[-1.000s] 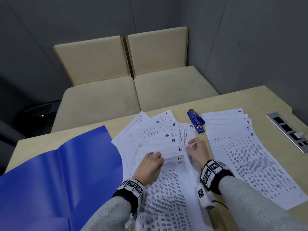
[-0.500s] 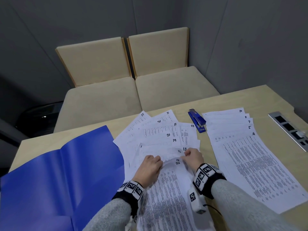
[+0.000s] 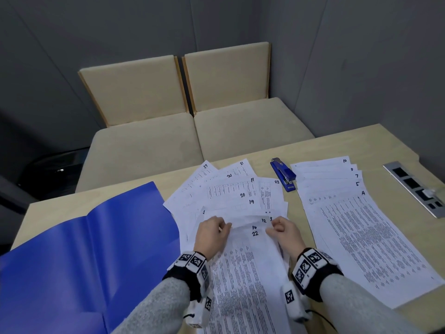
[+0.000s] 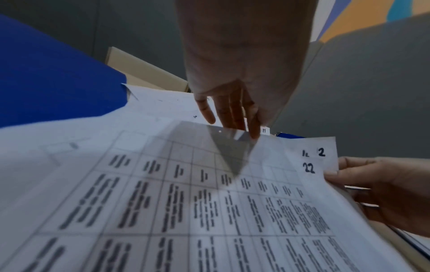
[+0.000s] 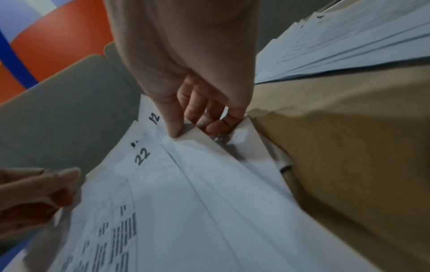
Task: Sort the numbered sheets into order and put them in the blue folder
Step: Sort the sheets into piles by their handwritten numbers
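Both hands work the fanned sheets — left hand (image 3: pixel 212 233) pinches sheet 22 (image 3: pixel 243 273), right hand (image 3: pixel 284 233) pinches the right-edge corners. Open blue folder (image 3: pixel 79 261) lies left — sorted stack (image 3: pixel 366 237) right.

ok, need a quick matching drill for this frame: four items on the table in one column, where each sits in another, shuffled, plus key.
Items:
1. blue folder
2. stapler
3. sheet 22
4. sheet 4

Places:
A. top of the stack at the table's right side
B. top of the fanned pile, between the left hand and right hand
C. lying open at the table's left side
D. far side of the table, between the fanned pile and the right stack

Pairs: 1-C, 2-D, 3-B, 4-A
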Available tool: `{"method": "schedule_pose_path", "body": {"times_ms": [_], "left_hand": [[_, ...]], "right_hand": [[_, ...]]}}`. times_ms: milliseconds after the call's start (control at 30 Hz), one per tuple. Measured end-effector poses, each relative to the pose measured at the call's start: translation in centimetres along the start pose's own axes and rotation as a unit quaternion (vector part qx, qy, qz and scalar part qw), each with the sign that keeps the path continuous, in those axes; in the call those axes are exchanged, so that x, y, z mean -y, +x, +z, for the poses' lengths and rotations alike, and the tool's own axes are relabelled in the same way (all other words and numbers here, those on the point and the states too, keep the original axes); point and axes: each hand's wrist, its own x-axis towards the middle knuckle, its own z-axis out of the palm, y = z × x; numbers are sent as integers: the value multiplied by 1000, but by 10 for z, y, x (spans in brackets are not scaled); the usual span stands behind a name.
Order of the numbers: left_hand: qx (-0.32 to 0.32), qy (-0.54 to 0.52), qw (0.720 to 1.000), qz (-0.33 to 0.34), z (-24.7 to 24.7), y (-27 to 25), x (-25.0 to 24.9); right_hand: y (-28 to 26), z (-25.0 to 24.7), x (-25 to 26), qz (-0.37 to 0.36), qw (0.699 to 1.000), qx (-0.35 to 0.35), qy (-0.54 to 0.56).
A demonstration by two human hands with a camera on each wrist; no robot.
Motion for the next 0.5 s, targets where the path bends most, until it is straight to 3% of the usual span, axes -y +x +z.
{"method": "schedule_pose_path", "body": {"times_ms": [133,267,400,500], "left_hand": [[23,34,999,28,-3,7,-6],[79,134,985,75,-7,17,-7],[55,162,976,136,-4,14,-1],[38,187,966,172,2,11,0]], "right_hand": [[1,-6,5,47,993,44,95],[1,-11,4,77,987,88,113],[9,-14,3,94,988,-9,118],[15,-11,4,68,996,-55,-29]]}}
